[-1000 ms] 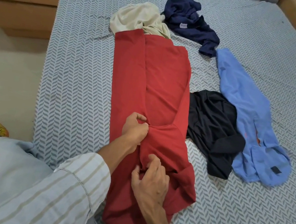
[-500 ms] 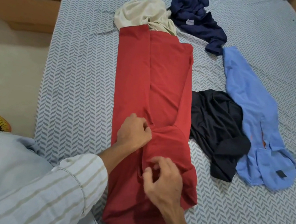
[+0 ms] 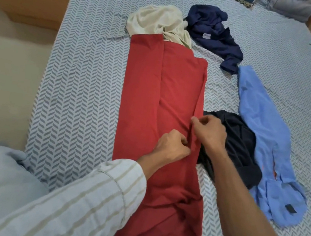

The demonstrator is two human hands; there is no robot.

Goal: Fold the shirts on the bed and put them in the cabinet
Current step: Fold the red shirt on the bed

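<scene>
Red shirt (image 3: pixel 154 89) lies lengthwise on the bed (image 3: pixel 81 66), sides folded inward.

No writing can be read; the navy shirt (image 3: pixel 213 35) near the bed's far edge bears a small pale label, its print too blurred; the blue shirt (image 3: pixel 261 121) carries a dark blank-looking tag.

Red shirt (image 3: pixel 161 102) at centre on a bed sheet (image 3: pixel 89 71) of grey-and-white herringbone. Beyond the red shirt: cream shirt (image 3: pixel 155 20), navy shirt (image 3: pixel 213 33). Right of it: black shirt (image 3: pixel 239 142), light blue shirt (image 3: pixel 267 122). Sleeves (image 3: pixel 98 194) white, beige-striped.
</scene>
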